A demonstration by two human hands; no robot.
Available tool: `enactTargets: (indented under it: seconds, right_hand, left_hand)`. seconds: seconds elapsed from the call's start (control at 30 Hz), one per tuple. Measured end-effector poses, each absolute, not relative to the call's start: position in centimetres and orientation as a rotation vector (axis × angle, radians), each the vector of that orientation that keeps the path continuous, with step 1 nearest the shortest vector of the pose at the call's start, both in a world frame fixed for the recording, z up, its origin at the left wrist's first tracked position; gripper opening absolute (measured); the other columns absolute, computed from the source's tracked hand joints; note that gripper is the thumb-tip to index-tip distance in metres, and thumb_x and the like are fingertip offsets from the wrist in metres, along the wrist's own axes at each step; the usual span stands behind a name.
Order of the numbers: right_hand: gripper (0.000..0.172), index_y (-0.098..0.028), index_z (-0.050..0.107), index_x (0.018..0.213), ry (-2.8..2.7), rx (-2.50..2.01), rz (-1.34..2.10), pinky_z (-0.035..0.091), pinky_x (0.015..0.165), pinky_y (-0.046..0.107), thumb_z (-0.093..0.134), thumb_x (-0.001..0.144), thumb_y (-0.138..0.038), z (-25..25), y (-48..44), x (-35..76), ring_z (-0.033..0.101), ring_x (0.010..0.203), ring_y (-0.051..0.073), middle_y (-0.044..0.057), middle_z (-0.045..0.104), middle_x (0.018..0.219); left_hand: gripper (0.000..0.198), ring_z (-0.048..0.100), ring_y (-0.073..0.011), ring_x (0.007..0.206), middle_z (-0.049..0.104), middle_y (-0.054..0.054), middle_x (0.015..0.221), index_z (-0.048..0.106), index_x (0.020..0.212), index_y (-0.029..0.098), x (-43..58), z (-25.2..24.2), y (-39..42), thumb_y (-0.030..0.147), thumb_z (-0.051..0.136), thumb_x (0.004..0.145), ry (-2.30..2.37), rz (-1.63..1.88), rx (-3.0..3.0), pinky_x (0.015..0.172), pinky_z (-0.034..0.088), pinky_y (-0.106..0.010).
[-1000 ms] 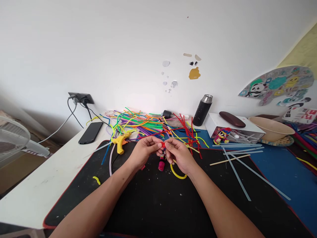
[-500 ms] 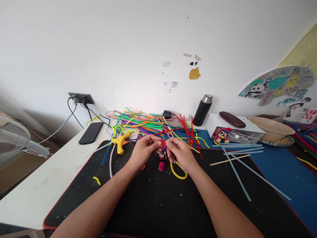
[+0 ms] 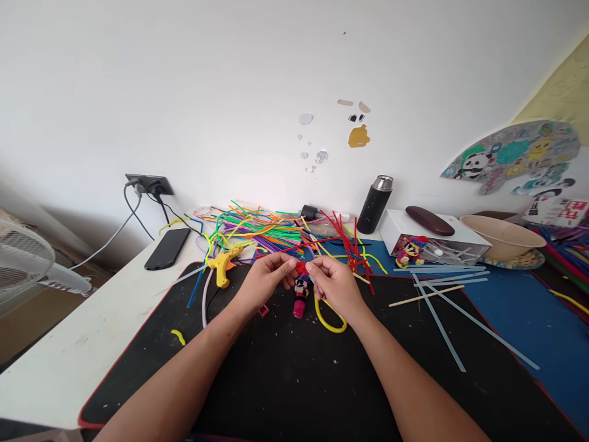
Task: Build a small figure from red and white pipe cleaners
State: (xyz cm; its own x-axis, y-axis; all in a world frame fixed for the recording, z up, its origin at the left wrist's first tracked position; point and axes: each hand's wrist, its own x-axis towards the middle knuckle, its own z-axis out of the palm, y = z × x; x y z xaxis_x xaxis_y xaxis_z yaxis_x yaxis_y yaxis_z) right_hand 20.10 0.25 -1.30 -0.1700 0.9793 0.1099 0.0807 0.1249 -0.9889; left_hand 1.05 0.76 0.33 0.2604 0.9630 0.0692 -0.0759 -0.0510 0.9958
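Observation:
Between my two hands hangs a small pipe-cleaner doll (image 3: pixel 299 306), with a red top, some blue below it, a light face with dark patches and a magenta lower part. My left hand (image 3: pixel 269 277) pinches the red top from the left, thumb against forefinger. From the other side, my right hand (image 3: pixel 335 282) closes thumb and fingers at the same red tuft; its exact hold is partly hidden. A yellow pipe-cleaner loop (image 3: pixel 332 326) lies just under my right hand. Near my left wrist rests a small pink piece (image 3: pixel 263 311).
A yellow glue gun (image 3: pixel 223 270) lies left on the black mat (image 3: pixel 285 387). Behind are piled pipe cleaners (image 3: pixel 276 234) and a black flask (image 3: pixel 375 205). At right stand a similar doll (image 3: pixel 411 252), glue sticks (image 3: pixel 444 331) and a bowl (image 3: pixel 501 236). A phone (image 3: pixel 167 248) lies left.
My hands have drawn slightly apart at the doll's red top, so more red shows between the fingertips. The view has shifted slightly.

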Motion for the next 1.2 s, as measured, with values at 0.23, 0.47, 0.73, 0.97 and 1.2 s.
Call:
enactTargets:
  seconds: [0.23, 0.47, 0.73, 0.97, 1.2]
  right_hand:
    - [0.033, -0.021, 0.065, 0.082, -1.485, -1.125, 1.138, 0.035, 0.042, 0.025, 0.064, 0.095, -0.052, -1.05, -0.03, 19.87, 0.047, 0.038, 0.012, -0.006, 0.052, 0.046]
    - [0.034, -0.022, 0.062, 0.079, -1.511, -1.133, 1.168, 0.034, 0.042, 0.024, 0.063, 0.094, -0.052, -0.6, -0.24, 19.65, 0.045, 0.035, 0.012, -0.007, 0.051, 0.043]
    - [0.035, -0.021, 0.061, 0.081, -1.462, -1.11, 1.236, 0.03, 0.04, 0.022, 0.063, 0.094, -0.054, -1.22, 0.06, 19.62, 0.042, 0.033, 0.01, -0.009, 0.048, 0.042]
    - [0.033, -0.021, 0.061, 0.08, -1.444, -1.117, 1.223, 0.032, 0.04, 0.022, 0.064, 0.093, -0.052, -1.12, -0.06, 19.45, 0.043, 0.034, 0.01, -0.009, 0.048, 0.044]
    - [0.031, -0.02, 0.065, 0.086, -1.431, -1.116, 1.263, 0.034, 0.041, 0.022, 0.062, 0.093, -0.05, -1.26, 0.24, 19.66, 0.046, 0.037, 0.011, -0.008, 0.05, 0.046]
  left_hand:
    - [0.044, 0.058, -0.0129, 0.059, 0.066, 0.0, 0.068, 0.067, 0.079, 0.016, 1.1, 0.56, 0.55, 0.058, 0.081, 0.08, 0.948, 1.025, 1.382, 0.06, 0.049, -0.026]
    - [0.039, 0.054, -0.0139, 0.061, 0.062, 0.001, 0.065, 0.063, 0.076, 0.018, 0.75, 0.0, 0.71, 0.053, 0.076, 0.085, 0.956, 1.06, 1.468, 0.062, 0.045, -0.026]
    - [0.033, 0.052, -0.0148, 0.065, 0.06, 0.001, 0.068, 0.064, 0.075, 0.019, 1.15, -0.12, 0.41, 0.048, 0.071, 0.089, 1.104, 1.159, 1.61, 0.064, 0.042, -0.026]
    - [0.043, 0.051, -0.0135, 0.06, 0.057, 0.002, 0.064, 0.062, 0.075, 0.018, 1.07, -0.02, 0.8, 0.059, 0.071, 0.086, 1.038, 1.078, 1.489, 0.06, 0.041, -0.026]
    - [0.044, 0.051, -0.0126, 0.059, 0.058, 0.002, 0.064, 0.064, 0.077, 0.017, 1.06, -0.27, 0.85, 0.06, 0.071, 0.085, 1.035, 1.073, 1.434, 0.06, 0.042, -0.025]
